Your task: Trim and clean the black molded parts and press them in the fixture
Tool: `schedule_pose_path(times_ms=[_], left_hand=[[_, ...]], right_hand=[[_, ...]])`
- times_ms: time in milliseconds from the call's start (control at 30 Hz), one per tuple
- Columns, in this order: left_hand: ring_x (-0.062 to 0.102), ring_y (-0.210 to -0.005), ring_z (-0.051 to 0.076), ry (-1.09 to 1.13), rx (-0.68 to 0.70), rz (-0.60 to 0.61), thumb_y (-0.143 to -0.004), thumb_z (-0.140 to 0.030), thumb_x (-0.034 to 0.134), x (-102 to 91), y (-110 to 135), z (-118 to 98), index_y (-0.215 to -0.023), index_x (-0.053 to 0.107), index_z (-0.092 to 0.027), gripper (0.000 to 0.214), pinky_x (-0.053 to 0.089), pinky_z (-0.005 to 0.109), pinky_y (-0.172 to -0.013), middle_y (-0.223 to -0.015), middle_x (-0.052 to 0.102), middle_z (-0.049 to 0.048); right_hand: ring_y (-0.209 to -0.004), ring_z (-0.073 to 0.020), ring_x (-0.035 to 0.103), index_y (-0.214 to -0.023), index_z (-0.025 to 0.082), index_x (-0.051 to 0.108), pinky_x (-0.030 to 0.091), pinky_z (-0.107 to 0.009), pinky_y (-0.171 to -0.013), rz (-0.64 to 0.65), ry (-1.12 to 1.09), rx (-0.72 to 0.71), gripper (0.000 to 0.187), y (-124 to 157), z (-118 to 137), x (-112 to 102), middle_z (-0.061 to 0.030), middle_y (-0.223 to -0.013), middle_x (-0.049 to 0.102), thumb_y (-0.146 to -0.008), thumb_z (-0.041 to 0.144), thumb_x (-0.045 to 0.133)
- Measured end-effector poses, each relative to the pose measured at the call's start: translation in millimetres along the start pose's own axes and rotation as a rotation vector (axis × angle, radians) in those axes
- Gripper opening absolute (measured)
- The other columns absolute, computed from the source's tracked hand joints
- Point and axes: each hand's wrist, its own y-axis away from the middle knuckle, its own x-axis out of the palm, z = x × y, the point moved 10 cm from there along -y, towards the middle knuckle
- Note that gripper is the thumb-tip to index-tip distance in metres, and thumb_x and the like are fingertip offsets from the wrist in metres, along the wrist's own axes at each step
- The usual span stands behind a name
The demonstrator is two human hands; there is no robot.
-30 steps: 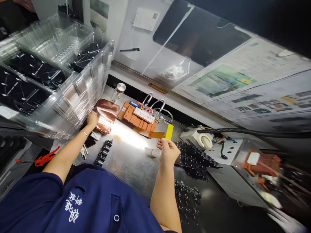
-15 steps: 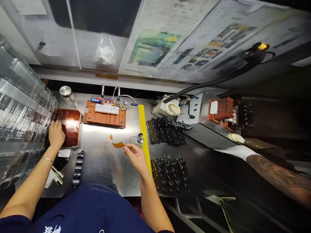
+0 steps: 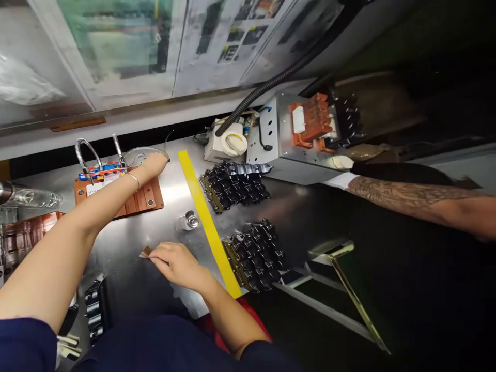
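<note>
My right hand [image 3: 176, 262] pinches a small piece of amber film [image 3: 145, 252] above the steel bench. My left hand [image 3: 156, 164] reaches over the brown fixture block [image 3: 155, 194] to its upper right corner. Its fingers are closed at a thin tool, whose dark blue end [image 3: 169, 160] shows beside them; the rest is covered by the hand. My left forearm hides much of the block. Bendable metal hoses [image 3: 83, 155] and a blue-and-red part [image 3: 112, 168] stand along the block's back edge. A small round metal piece [image 3: 191, 220] lies right of the block.
Yellow tape [image 3: 205, 217] runs across the bench. Beyond it stand two groups of black moulded parts [image 3: 236, 188] and a grey machine box [image 3: 287, 155]. A co-worker's gloved hand [image 3: 341, 180] is at that box. A glass bottle [image 3: 34, 196] and black strip [image 3: 94, 310] are left.
My left hand has left the reddish-brown stack at the left and reached the fixture's upper right corner. The film remains in my right hand, its visible piece now smaller. The view has swung right.
</note>
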Motion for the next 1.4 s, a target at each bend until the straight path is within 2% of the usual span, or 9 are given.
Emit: schedule_pose_path(times_ms=[133,267,433,500,600,700,833,1133,1400], left_hand=[[0.059,-0.106,0.030,0.005,0.090,0.076,-0.082,0.000,0.038,9.1,26.0,-4.4,-0.101,0.065,-0.006,0.034,0.044,0.041,-0.089,-0.106,0.066,0.0219],[0.055,-0.112,0.027,0.157,0.060,0.013,-0.090,-0.015,0.040,1.0,82.7,-11.9,-0.116,0.059,-0.011,0.033,0.044,0.038,-0.093,-0.122,0.061,0.0177],[0.068,-0.076,0.023,1.244,-0.353,0.371,-0.090,-0.059,0.032,53.2,206.9,29.3,-0.086,0.067,-0.012,0.058,0.055,0.033,-0.071,-0.082,0.072,0.0152],[0.069,-0.072,0.023,1.547,-0.557,0.295,-0.084,-0.059,0.048,62.8,252.1,58.8,-0.084,0.066,-0.013,0.049,0.056,0.034,-0.065,-0.080,0.072,0.0144],[0.069,-0.068,0.020,1.698,-0.776,0.022,-0.077,-0.032,0.068,68.5,292.8,103.0,-0.085,0.063,-0.013,0.022,0.057,0.032,-0.059,-0.079,0.071,0.0107],[0.068,-0.061,0.015,1.720,-0.913,-0.166,-0.079,-0.015,0.063,74.1,303.1,127.8,-0.081,0.059,-0.012,0.005,0.056,0.026,-0.054,-0.070,0.068,0.0062],[0.068,-0.059,0.016,1.829,-0.985,-0.345,-0.087,-0.019,0.054,76.9,297.8,147.2,-0.080,0.056,-0.012,0.010,0.057,0.028,-0.054,-0.062,0.061,0.0007],[0.053,-0.040,0.006,1.561,-1.108,-0.520,-0.073,-0.019,0.073,84.5,300.1,177.6,-0.070,0.059,-0.011,0.017,0.047,0.017,-0.042,-0.051,0.060,-0.0010],[0.034,-0.028,0.003,1.450,-1.186,-0.478,-0.066,-0.015,0.073,86.2,288.1,200.4,-0.054,0.049,-0.016,0.027,0.022,0.015,-0.029,-0.037,0.046,-0.0068]], right_hand=[[-0.075,-0.0150,0.062,-0.091,0.016,0.070,0.044,-0.025,-0.069,0.021,0.073,0.059,0.017,-12.1,-7.5,-0.1,-0.0056,-0.083,0.069,-0.090,0.016,0.052],[-0.076,-0.0133,0.062,-0.091,0.018,0.070,0.046,-0.024,-0.071,0.007,-0.160,-0.011,0.017,-28.7,3.4,-6.7,-0.0035,-0.085,0.069,-0.088,0.017,0.053],[-0.064,-0.0114,0.061,-0.083,0.019,0.066,0.049,-0.024,-0.063,-0.488,-0.713,0.335,0.015,-48.0,-72.1,-24.8,0.0011,-0.070,0.066,-0.080,0.033,0.061],[-0.059,-0.0104,0.059,-0.080,0.018,0.064,0.051,-0.024,-0.060,-0.672,-0.891,0.483,0.021,-53.4,-105.1,-11.9,0.0022,-0.064,0.063,-0.072,0.037,0.067],[-0.056,-0.0097,0.059,-0.078,0.017,0.062,0.052,-0.024,-0.056,-0.804,-1.049,0.605,0.031,-66.5,-128.2,17.0,0.0024,-0.063,0.063,-0.061,0.040,0.074],[-0.057,-0.0094,0.059,-0.078,0.016,0.062,0.053,-0.024,-0.056,-0.855,-1.080,0.649,0.033,-78.0,-132.0,36.3,0.0022,-0.063,0.063,-0.058,0.038,0.076],[-0.058,-0.0088,0.059,-0.080,0.016,0.060,0.055,-0.024,-0.057,-0.907,-1.013,0.649,0.034,-87.8,-134.9,41.9,0.0023,-0.065,0.063,-0.060,0.039,0.075],[-0.052,-0.0078,0.059,-0.076,0.016,0.060,0.054,-0.021,-0.050,-0.893,-0.945,0.698,0.026,-107.6,-150.0,48.8,0.0035,-0.062,0.063,-0.062,0.035,0.072],[-0.036,-0.0062,0.050,-0.061,0.017,0.055,0.045,-0.018,-0.036,-0.806,-0.831,0.772,0.019,-120.3,-160.8,45.2,0.0049,-0.049,0.059,-0.066,0.029,0.069]])
